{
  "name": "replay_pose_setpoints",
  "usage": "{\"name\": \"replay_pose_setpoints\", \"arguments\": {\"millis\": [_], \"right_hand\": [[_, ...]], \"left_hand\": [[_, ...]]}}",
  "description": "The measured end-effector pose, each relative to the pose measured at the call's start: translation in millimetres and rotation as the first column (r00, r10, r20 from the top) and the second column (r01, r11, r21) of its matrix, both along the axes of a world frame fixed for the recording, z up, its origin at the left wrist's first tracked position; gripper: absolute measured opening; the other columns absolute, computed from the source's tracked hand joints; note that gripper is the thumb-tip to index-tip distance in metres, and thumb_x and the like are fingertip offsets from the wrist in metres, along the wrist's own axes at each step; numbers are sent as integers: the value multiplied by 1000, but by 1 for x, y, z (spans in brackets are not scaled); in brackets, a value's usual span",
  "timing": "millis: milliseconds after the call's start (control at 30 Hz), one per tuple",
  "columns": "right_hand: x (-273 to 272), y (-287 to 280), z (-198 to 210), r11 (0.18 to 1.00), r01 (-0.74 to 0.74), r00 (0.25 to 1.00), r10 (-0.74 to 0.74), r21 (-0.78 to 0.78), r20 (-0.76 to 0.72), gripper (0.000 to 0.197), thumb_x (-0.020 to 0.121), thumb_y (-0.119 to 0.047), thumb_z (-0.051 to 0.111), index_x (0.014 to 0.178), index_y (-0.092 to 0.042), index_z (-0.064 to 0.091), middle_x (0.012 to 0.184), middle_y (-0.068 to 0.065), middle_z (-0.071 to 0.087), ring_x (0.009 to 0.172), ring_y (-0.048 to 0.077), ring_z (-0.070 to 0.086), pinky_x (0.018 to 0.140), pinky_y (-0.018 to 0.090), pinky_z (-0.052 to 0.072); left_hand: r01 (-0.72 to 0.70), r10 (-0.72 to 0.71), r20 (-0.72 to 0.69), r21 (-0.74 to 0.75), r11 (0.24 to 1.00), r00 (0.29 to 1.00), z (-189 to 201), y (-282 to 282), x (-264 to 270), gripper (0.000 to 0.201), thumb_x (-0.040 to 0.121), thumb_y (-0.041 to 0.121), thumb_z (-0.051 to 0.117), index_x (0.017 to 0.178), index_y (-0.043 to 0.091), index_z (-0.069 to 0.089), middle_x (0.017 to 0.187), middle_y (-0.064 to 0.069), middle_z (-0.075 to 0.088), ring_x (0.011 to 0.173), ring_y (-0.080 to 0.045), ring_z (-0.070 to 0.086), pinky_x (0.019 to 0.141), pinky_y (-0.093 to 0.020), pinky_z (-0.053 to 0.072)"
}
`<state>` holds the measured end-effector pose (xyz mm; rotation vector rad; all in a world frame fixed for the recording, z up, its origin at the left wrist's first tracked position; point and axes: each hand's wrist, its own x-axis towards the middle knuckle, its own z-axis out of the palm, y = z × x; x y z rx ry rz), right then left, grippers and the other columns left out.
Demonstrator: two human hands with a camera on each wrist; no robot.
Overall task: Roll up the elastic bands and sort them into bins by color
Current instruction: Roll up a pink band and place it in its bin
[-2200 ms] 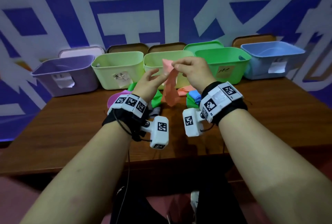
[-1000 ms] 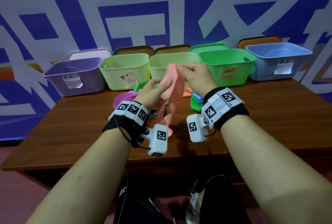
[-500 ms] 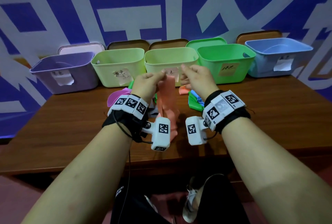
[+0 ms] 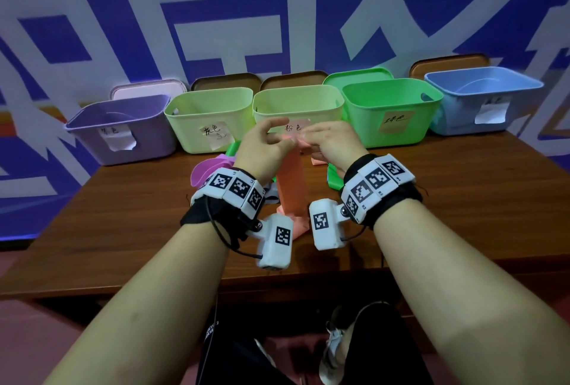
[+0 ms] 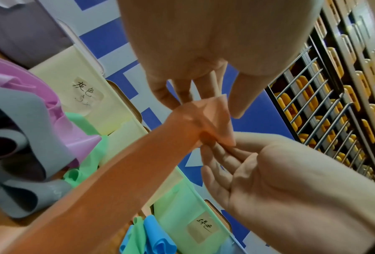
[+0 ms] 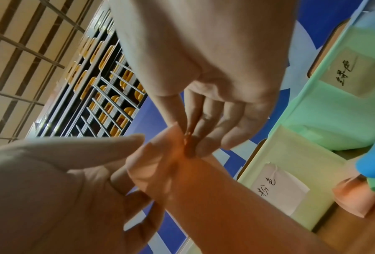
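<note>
Salmon-pink and thin, the elastic band (image 4: 291, 181) hangs as a flat strip from between the two hands, its top end level with the fingertips and its lower end folded on the tabletop (image 4: 462, 199) just below and between the wrists. The left hand (image 4: 262, 145) pinches the band's top edge between thumb and curled fingers; the right hand (image 4: 333, 142) grips the same end from the other side, its fingertips touching the folded corner, as the left wrist view shows (image 5: 216, 120). The two hands sit almost touching, with the band's upper end creased between them.

Under and beyond the left hand lie a purple band (image 4: 206, 168) and a grey band (image 5: 30, 137) in a loose heap. Beneath the right hand lie a green band (image 4: 334, 179) and a second pink piece (image 4: 317, 161), with a blue band (image 5: 153, 237) beside them.

Just past the fingertips stands the pale yellow-green bin with the pink label (image 4: 297, 100). To the left of the hands stand another yellow-green bin (image 4: 209, 106) and a purple bin (image 4: 120, 125); to the right, a bright green bin (image 4: 391, 100) and a blue bin (image 4: 484, 85). Lids (image 4: 226, 80) lean against the wall behind them.
</note>
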<state>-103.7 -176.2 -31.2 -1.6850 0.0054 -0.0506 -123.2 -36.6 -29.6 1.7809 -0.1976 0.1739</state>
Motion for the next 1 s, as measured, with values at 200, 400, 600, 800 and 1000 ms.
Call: {"name": "replay_pose_setpoints", "arguments": {"millis": [200, 400, 600, 800, 1000], "right_hand": [[-1, -1, 13, 992, 58, 992, -70, 110, 109, 28, 81, 8, 60, 80, -19, 68, 86, 2, 65, 93, 23, 63, 93, 40, 52], [-15, -2, 29, 989, -35, 983, 7, 147, 186, 42, 82, 15, 52, 119, -4, 61, 77, 0, 56, 73, 13, 55, 70, 25, 48], [-33, -4, 31, 989, -80, 988, 62, 124, 140, 20, 92, -19, 58, 110, -13, 66, 91, 10, 70, 78, 22, 66, 82, 40, 52], [-42, -5, 35, 956, -117, 979, 65, 270, 193, 13, 91, -7, 56, 92, -10, 68, 94, 16, 67, 84, 22, 62, 79, 31, 50], [-34, 0, 39, 970, -77, 966, 15, 231, 260, 19, 90, -2, 55, 91, -15, 68, 90, 9, 69, 80, 18, 66, 73, 29, 53]], "left_hand": [[-45, 40, -67, -72, 996, 997, 8, 0, -2, 37, 94, 23, 57, 130, 15, 50, 80, -1, 65, 59, -7, 63, 52, -12, 43], [-80, 56, -106, -236, 969, 993, 27, -4, -1, 21, 93, 12, 59, 112, 6, 64, 79, 2, 62, 67, -5, 57, 62, -17, 45], [-42, 40, -11, -288, 957, 999, 42, -5, -7, 20, 85, -8, 61, 82, 12, 63, 73, -2, 61, 60, -6, 58, 60, -17, 48], [25, -1, 101, -236, 971, 995, 38, -2, -18, 35, 83, -12, 60, 106, 14, 60, 86, -5, 63, 74, -10, 62, 70, -23, 52], [3, 9, 67, -179, 984, 998, 40, 1, -16, 18, 85, -3, 63, 91, 13, 67, 86, -1, 67, 79, -12, 62, 77, -22, 51]]}}
